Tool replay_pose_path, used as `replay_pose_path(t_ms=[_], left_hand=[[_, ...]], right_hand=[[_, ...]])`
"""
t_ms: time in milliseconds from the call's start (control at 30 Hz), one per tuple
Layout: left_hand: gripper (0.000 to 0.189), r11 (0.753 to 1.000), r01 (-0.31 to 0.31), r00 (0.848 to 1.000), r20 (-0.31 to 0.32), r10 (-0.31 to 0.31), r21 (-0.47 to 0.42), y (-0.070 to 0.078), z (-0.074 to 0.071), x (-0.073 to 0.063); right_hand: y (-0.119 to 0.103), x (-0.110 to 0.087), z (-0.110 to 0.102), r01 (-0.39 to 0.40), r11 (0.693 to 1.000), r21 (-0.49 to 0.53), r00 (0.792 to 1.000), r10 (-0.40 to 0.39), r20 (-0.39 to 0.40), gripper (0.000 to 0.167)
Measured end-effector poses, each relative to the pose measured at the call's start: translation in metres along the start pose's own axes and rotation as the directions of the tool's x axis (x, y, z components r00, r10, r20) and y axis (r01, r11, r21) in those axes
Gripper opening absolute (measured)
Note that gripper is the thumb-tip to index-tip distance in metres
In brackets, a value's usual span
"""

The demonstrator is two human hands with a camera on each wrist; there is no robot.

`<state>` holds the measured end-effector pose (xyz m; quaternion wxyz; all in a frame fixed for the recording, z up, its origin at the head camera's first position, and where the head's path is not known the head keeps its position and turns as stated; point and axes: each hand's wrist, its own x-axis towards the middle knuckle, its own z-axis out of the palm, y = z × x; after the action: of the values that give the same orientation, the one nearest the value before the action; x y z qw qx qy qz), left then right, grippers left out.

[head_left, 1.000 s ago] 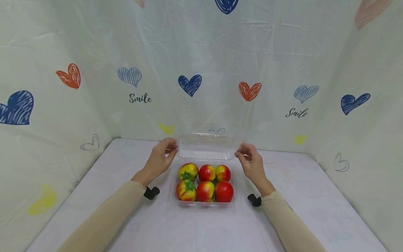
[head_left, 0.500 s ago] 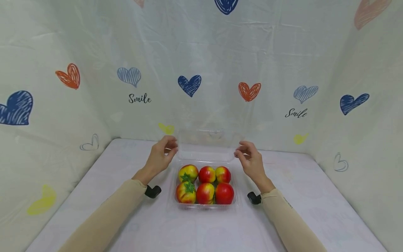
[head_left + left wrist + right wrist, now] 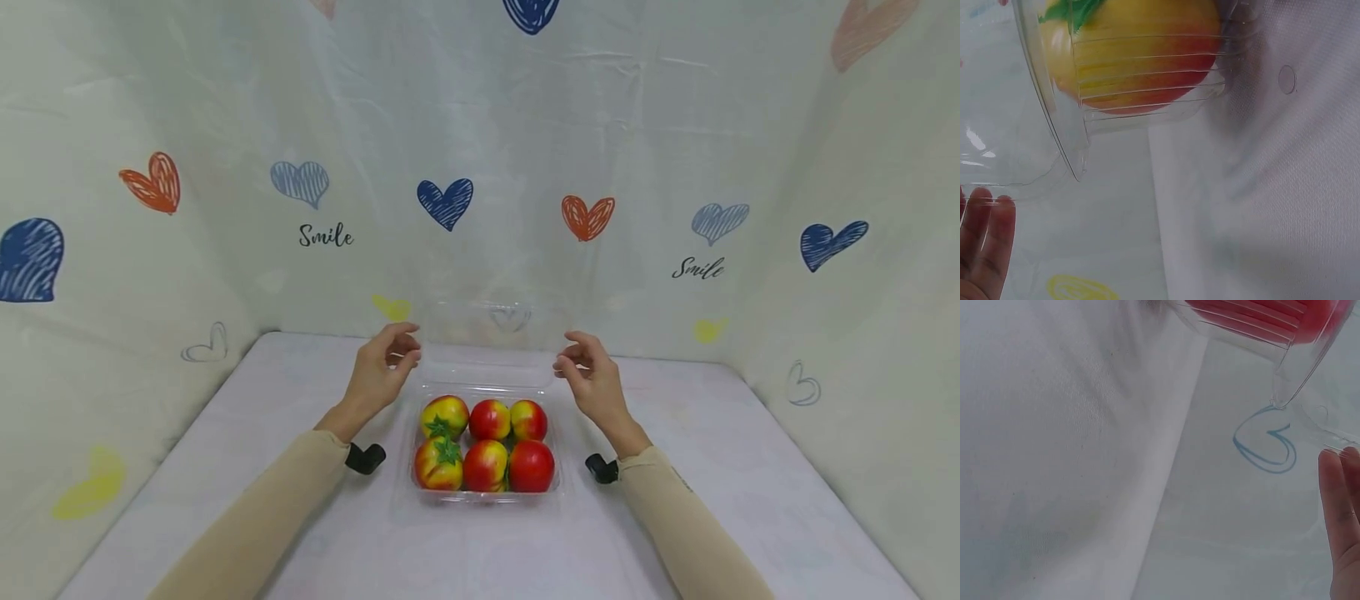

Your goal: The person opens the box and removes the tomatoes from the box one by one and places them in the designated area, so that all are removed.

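Left hand (image 3: 377, 372) and right hand (image 3: 597, 383), fingers relaxed and unclosed, flanked the lid (image 3: 487, 343) at 9 and 3 o'clock; light, even pressure seemed best.

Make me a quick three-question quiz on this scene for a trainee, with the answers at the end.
1. How many fruits are in the clear box?
2. True or false: the lid is closed over the fruits.
3. Where are the left hand and right hand?
A) Both under the box
B) At opposite sides of the lid
C) Both on the fruits

Key: 1. Six; 2. False; 3. B
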<state>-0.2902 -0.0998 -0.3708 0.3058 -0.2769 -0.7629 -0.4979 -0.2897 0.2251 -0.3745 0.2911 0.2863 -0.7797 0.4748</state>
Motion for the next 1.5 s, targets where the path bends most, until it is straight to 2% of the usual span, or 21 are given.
replay_pose_path(t_ms=[133, 633, 1033, 1267, 1500], left_hand=[[0.038, 1.000, 0.025, 0.999, 0.020, -0.025, -0.016, 0.005, -0.003, 0.001], [0.041, 0.995, 0.090, 0.995, 0.041, -0.088, -0.038, 0.002, -0.003, 0.001], [0.042, 0.991, 0.101, 0.994, 0.054, -0.097, -0.082, -0.003, -0.004, 0.002], [0.043, 0.979, 0.158, 0.984, 0.099, -0.146, -0.128, -0.003, -0.006, 0.005], [0.045, 0.966, 0.217, 0.970, 0.139, -0.198, -0.141, -0.002, -0.007, 0.006]], right_hand=[[-0.001, 0.003, 0.001, -0.029, 0.999, 0.018, 0.999, 0.028, 0.015, 0.039], [0.003, 0.005, 0.002, -0.120, 0.992, 0.036, 0.990, 0.117, 0.080, 0.045], [0.004, 0.008, 0.002, -0.149, 0.989, 0.023, 0.985, 0.146, 0.095, 0.046], [0.003, 0.011, 0.002, -0.178, 0.983, 0.044, 0.979, 0.173, 0.104, 0.046], [0.009, 0.013, 0.002, -0.256, 0.960, 0.108, 0.961, 0.241, 0.135, 0.047]])
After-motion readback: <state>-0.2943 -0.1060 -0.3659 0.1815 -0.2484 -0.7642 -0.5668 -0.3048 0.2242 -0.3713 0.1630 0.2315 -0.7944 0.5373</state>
